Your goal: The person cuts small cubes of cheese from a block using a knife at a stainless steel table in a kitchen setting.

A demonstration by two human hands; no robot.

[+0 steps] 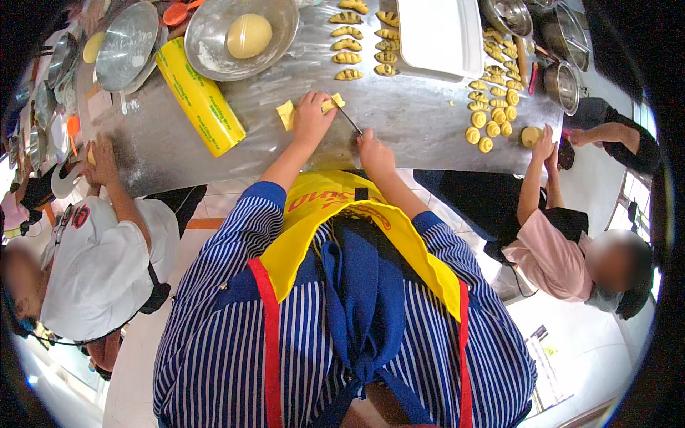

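Observation:
On the steel worktop (423, 123), my left hand (314, 120) holds down a piece of yellow dough (334, 102). My right hand (375, 156) grips a knife (349, 119), whose blade reaches up and left to that piece. A second flat piece of yellow dough (286, 114) lies just left of my left hand. Beyond my hands sit rows of shaped dough pieces with dark stripes (348, 45). The left fingers partly hide the dough under them.
A yellow cling wrap roll (200, 96) and a metal bowl (203, 51) with a dough ball (249, 36) are at left. A white tray (441, 32) stands at the back. Dough spirals (492, 123) lie at right. Co-workers' hands (545, 143) (100, 160) work at both sides.

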